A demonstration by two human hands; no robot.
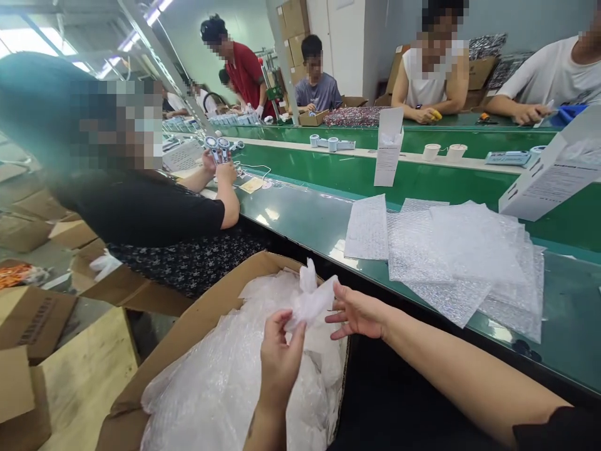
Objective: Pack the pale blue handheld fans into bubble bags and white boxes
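My left hand (279,357) and my right hand (359,311) are both closed in a pinch on a small crumpled bubble-wrap bag (310,299), held above an open cardboard box (197,316) full of bubble-wrap bags (220,382). To the right, a spread of flat bubble-wrap bags (451,254) lies on the green conveyor table (305,219).
A co-worker in a black top (145,210) sits at my left holding small devices (218,149). White product boxes (389,147) (549,172) stand on the belt. Other people work across the line. Cardboard boxes (32,313) crowd the floor at left.
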